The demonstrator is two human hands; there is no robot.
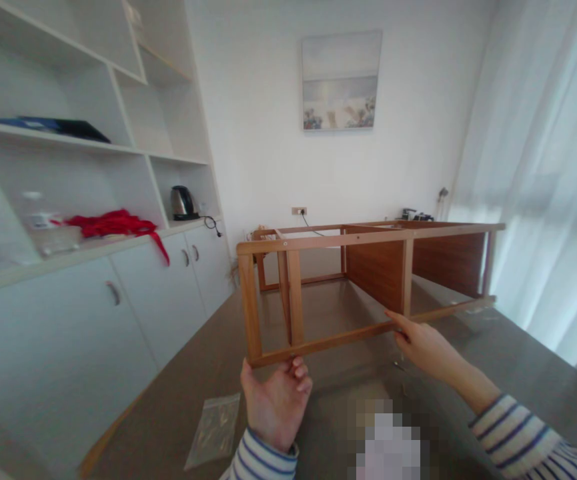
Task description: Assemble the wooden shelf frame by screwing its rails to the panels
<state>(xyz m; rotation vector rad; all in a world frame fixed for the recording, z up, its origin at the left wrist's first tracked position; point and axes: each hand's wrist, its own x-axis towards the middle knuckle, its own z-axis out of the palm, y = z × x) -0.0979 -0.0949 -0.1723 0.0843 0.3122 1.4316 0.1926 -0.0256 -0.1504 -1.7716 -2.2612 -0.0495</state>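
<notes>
Rack [375, 263], wooden, lies lengthwise over the table [173, 407], spanning from centre out toward 3 o'clock in my remote head view; its near corner sits between 6 and 7.

Hands. My left hand [281, 400] at 6 o'clock: palm bare, thumb and half-curled fingers well apart, tips against the lower rail [343, 337], just below the crossbar [295, 293]. Cannot tell whether they bear weight. My right hand [425, 348] at 4 o'clock: index finger extended onto the same rail beside the upright [407, 277], other fingers folded. Cannot tell whether thumb and index pinch the wood.

Loose items. Clear bag [213, 430] at 7 o'clock, near the left sleeve [263, 457], thin contents unidentified. Small bits [399, 365] between 4 and 5, near the right hand, too small to identify.

Risks, my judgement. (1) Left contact looks like fingertips only; if the corner is resting on them, a slip would drop the rail onto the fingers. (2) Table looks smooth; a push from 6 o'clock could slide the rack instead of steadying it. (3) Uneven force from two hands could twist the joints, should any be loose; tightness not visible. (4) A low sweep of the right hand could scatter the bits.
</notes>
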